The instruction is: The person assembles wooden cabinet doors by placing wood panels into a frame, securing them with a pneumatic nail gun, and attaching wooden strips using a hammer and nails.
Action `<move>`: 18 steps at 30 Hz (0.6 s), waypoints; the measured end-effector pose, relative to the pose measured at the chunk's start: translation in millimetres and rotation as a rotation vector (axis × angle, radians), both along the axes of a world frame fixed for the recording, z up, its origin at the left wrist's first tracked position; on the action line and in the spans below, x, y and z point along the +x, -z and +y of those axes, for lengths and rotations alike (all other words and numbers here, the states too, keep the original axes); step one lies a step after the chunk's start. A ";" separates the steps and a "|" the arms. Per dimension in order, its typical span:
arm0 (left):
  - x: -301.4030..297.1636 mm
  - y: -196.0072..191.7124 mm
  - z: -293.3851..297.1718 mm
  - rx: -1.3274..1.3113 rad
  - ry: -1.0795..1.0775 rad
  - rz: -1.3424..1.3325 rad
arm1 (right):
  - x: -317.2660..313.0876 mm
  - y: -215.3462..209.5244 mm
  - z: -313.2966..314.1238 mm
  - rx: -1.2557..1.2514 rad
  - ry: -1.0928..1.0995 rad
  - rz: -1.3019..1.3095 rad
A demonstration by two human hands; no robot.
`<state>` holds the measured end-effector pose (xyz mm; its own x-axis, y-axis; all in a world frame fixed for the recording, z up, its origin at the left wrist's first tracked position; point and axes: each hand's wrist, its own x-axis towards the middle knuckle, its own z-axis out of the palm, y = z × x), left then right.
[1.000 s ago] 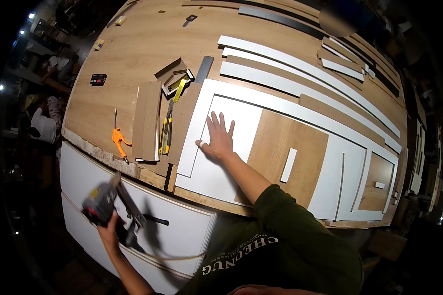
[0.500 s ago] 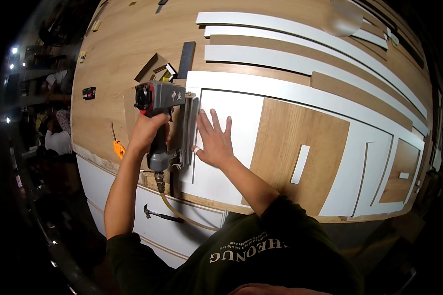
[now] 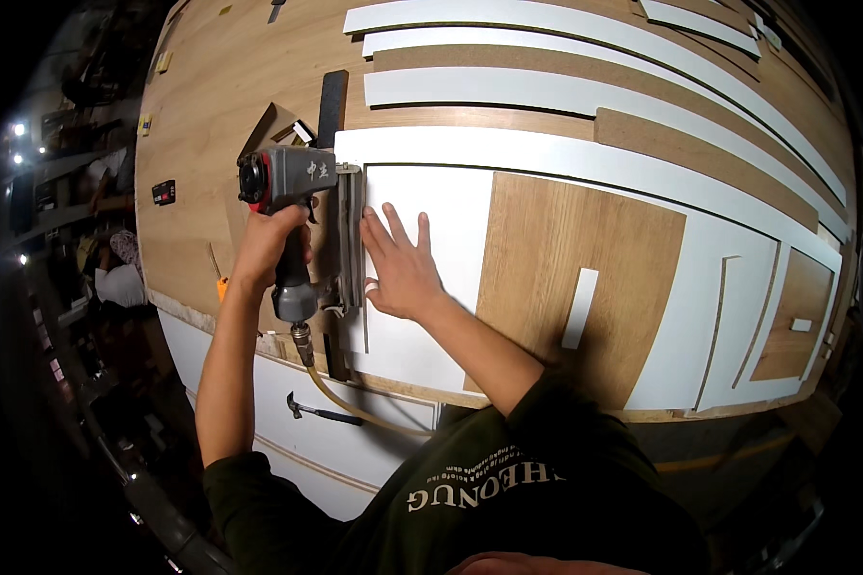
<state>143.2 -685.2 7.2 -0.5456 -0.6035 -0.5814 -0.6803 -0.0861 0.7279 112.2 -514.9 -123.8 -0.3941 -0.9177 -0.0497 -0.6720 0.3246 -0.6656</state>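
Note:
My left hand (image 3: 270, 254) is wrapped round the grip of a grey and black pneumatic nail gun (image 3: 299, 180), whose magazine stands along the left end of a white framed panel (image 3: 422, 201). A yellowish air hose (image 3: 340, 401) runs from the base of its grip. My right hand (image 3: 403, 276) lies flat on the white panel just right of the gun, fingers spread and a ring on the thumb. Further right on the same assembly are a wood-grain section (image 3: 532, 249) and a small white strip (image 3: 580, 307).
Long white and brown strips (image 3: 508, 91) lie beyond the panel. A dark bar (image 3: 332, 107) and a small open box (image 3: 276, 129) are past the gun. An orange-handled tool (image 3: 222, 287) is partly hidden by my left forearm. A hammer (image 3: 324, 412) rests below the near edge.
The view has shifted a little, so the bench appears slightly further left and up around the panel. The left hand still grips the nail gun and the right still lies on the panel.

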 end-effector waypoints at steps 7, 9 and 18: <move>1.0 0.6 -1.1 0.015 -0.013 -0.024 | -1.2 -0.7 0.2 0.014 -0.005 -0.058; 1.7 0.8 -0.7 0.007 -0.007 -0.015 | -0.8 -1.0 0.7 0.033 -0.012 -0.069; 1.5 2.3 -1.5 0.029 -0.033 -0.053 | -4.5 -6.9 1.8 0.047 -0.044 -0.098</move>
